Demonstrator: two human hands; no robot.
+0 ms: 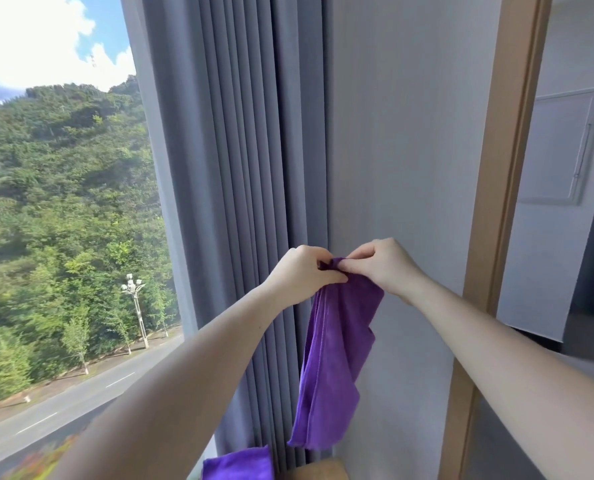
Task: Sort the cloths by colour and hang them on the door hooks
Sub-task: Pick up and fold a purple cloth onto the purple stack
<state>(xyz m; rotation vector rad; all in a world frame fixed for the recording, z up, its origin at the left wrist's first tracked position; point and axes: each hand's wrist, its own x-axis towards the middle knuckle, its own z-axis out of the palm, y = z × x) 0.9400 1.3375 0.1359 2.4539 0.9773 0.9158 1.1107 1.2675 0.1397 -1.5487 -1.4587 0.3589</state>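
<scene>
Fingers (356,262) of the left hand (302,275) and right hand (383,268) pinch the bunched top of the long purple microfibre cloth (333,358), held up before the pale grey panel (409,150). No hook is visible; if caught only shallowly, the cloth would likely slip off.

Left: large window (70,244) admitting bright daylight, with a view of a wooded hillside (63,143), a road (80,389), a street lamp (134,296) and cloudy blue sky (28,32). Centre: pleated grey curtain (226,168) beside a pale grey wall (403,133). Right: light wooden door frame (506,150); beyond it, a white panel (562,143) with a slim handle (583,150).
</scene>
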